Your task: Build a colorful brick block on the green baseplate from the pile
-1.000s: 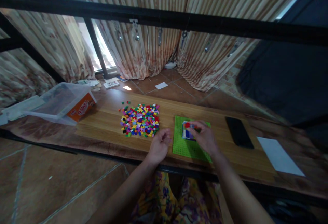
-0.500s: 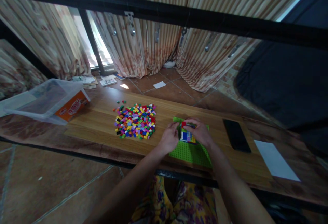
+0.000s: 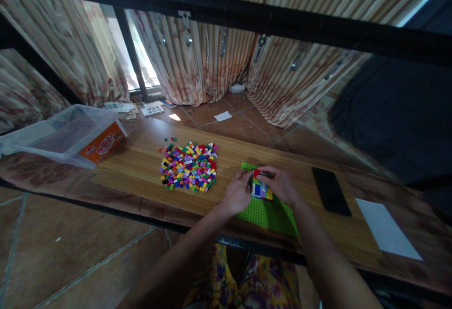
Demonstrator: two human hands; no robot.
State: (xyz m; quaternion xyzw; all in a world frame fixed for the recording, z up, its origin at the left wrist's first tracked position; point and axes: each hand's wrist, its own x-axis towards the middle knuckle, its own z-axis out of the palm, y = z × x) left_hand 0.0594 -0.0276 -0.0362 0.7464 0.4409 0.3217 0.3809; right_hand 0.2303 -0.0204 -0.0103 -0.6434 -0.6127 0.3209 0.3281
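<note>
Flanking the baseplate (image 3: 268,215) — brick pile (image 3: 189,166) left, phone (image 3: 331,191) right.

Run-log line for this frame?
left hand: touching small multicoloured brick block | right hand: gripping it | base: green studded baseplate | nearby: loose coloured brick pile

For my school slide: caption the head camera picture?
Left hand and right hand grip a colourful brick block over a green baseplate, loose bricks nearby.
</note>
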